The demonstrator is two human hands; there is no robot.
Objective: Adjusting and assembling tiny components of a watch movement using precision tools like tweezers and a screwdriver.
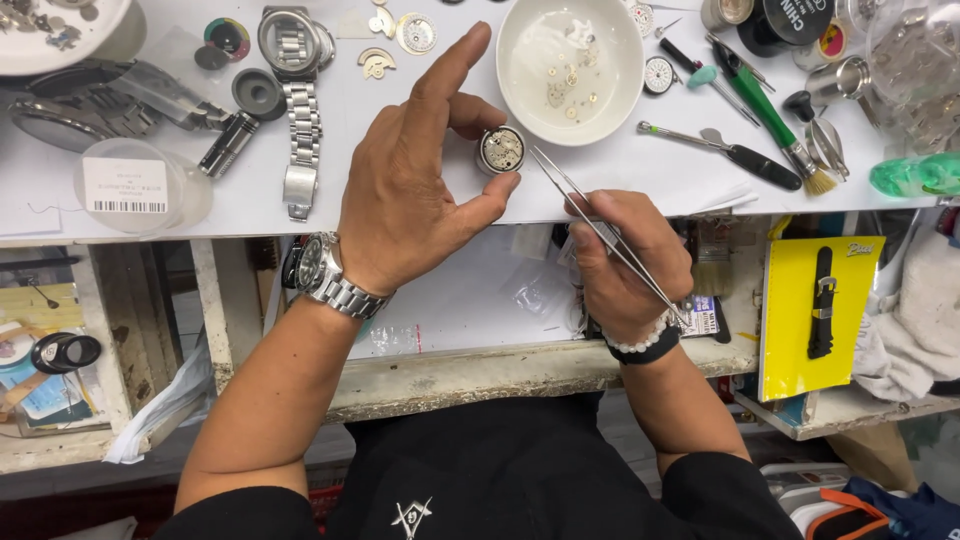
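My left hand point(415, 185) pinches a small round watch movement point(501, 150) between thumb and middle finger at the near edge of the white bench point(620, 175); the index finger points up, free. A metal watch sits on that wrist. My right hand point(625, 260) grips steel tweezers point(590, 215), whose tips reach up-left to just right of the movement. A white bowl point(570, 70) with several tiny watch parts stands right behind the movement.
A steel watch with bracelet point(298, 110) lies left of my hand, beside a clear plastic tub point(140, 185). Screwdrivers and a green brush point(770, 110) lie at the right. A yellow card holding a black strap point(815, 305) stands below the bench.
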